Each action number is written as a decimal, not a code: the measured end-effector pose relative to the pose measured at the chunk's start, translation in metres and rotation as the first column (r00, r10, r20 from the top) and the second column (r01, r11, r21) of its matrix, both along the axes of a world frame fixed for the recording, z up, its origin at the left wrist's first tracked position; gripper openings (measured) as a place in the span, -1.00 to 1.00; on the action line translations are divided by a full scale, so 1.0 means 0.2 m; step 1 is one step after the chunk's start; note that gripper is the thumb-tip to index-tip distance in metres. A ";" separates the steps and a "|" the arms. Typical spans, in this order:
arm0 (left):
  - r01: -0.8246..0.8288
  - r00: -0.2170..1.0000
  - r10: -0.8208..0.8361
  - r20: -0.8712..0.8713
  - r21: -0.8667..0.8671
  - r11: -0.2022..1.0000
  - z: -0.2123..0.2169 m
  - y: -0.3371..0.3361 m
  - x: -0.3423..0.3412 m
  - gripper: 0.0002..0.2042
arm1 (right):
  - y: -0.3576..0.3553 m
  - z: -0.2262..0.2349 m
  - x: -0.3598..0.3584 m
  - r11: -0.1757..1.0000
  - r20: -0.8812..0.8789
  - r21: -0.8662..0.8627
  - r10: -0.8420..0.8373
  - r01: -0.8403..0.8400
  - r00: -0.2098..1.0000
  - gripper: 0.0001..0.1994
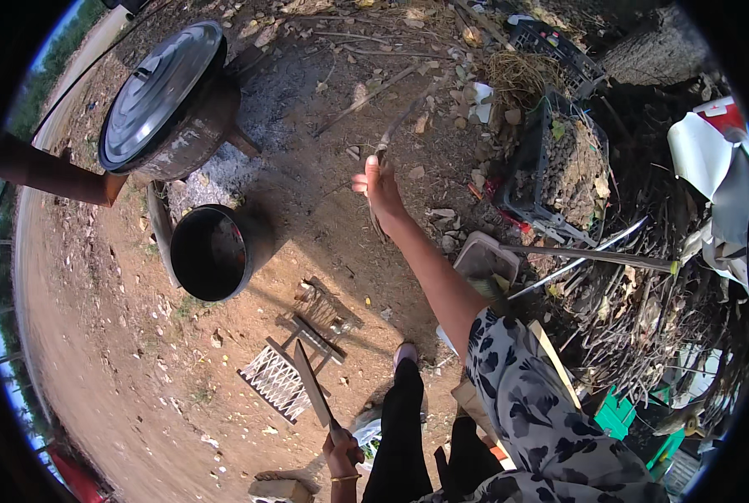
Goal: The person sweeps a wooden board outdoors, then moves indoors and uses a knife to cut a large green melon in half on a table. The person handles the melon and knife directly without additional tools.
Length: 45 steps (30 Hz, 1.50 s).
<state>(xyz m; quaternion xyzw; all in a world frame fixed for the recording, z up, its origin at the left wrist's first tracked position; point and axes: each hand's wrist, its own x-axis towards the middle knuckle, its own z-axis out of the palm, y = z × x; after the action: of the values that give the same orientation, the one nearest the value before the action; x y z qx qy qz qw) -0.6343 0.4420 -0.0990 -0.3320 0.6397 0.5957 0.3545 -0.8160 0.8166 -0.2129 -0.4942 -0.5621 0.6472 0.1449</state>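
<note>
My left hand [341, 454], low in the picture and wearing a thin bracelet, is closed round the handle of a large knife [312, 382]. The blade points up and away from me, over a folding stool [275, 384] with a white woven seat. My right hand [382, 191] is stretched far forward, its fingers closed round a thin, crooked branch [383, 144]. One part of the branch rises beyond the thumb, and another shows below the hand. Dry soil lies under both hands.
A lidded metal pot [163, 88] sits on a stove at the far left, with a black bucket [211, 253] nearer me. On the right are a crate of dry debris [569, 168], a plastic basin [485, 258] and a heap of twigs [643, 310]. Ash [223, 178] lies by the stove.
</note>
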 end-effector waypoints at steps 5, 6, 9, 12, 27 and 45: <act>0.021 0.998 -0.022 -0.059 -0.008 1.000 0.04 -0.01 0.01 -0.84 | 0.16 0.47 -0.37 0.496 -0.326 0.846 0.187 0.197 0.927 -0.74; 0.058 0.995 -0.059 -0.083 -0.020 0.998 0.06 0.01 0.02 -0.84 | 0.08 0.48 -0.24 0.502 -0.236 0.863 0.289 0.063 0.928 -0.72; 0.193 0.977 -0.194 -0.090 -0.014 0.981 0.09 0.08 0.06 -0.88 | -0.22 0.35 0.43 0.709 -0.036 0.622 0.451 -0.333 0.892 -0.53; 0.387 0.914 -0.388 -0.115 -0.037 0.921 0.11 0.21 0.14 -0.90 | -0.50 0.13 1.13 0.884 0.190 0.157 0.410 -0.440 0.892 -0.56; 0.968 -0.174 -0.961 -0.215 -0.217 -0.127 -0.14 0.52 1.49 -0.48 | -1.06 0.32 2.93 0.790 -0.047 -0.494 -0.441 0.363 0.896 -0.82; 0.325 -0.875 0.157 -0.459 -0.795 -0.513 -1.05 1.19 2.65 -0.43 | -2.03 0.33 4.32 0.659 0.561 0.131 -0.665 0.740 0.493 -0.79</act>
<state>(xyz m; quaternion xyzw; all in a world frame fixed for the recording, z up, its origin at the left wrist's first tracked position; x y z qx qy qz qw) -0.1036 0.6803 -0.3100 0.8966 0.3370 0.0541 0.2820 0.0482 0.4107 -0.1462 -0.8554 -0.2844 0.3884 0.1913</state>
